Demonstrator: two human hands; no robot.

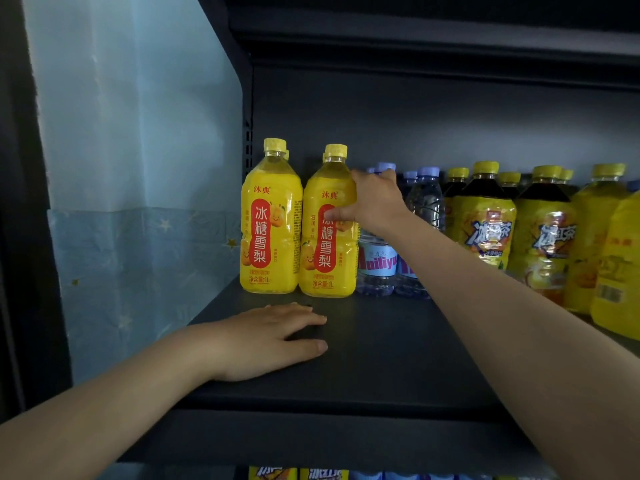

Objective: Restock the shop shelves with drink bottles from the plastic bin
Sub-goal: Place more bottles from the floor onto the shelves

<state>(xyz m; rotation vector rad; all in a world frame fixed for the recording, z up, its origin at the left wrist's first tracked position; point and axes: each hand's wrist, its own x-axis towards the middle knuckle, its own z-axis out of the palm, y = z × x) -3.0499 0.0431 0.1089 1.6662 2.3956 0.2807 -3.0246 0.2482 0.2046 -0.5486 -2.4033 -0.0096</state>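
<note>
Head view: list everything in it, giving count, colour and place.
shelf: one, dark grey, centre
side panel: one, pale blue, left
pear drink bottles: two in front, yellow, red labels, left end
water bottles: at least three, clear, lilac caps, right of those
iced tea bottles: several, dark, yellow labels, right of water
yellow bottles: at least two, far right
left hand: flat on the shelf
right hand: grips the right pear drink bottle
</note>
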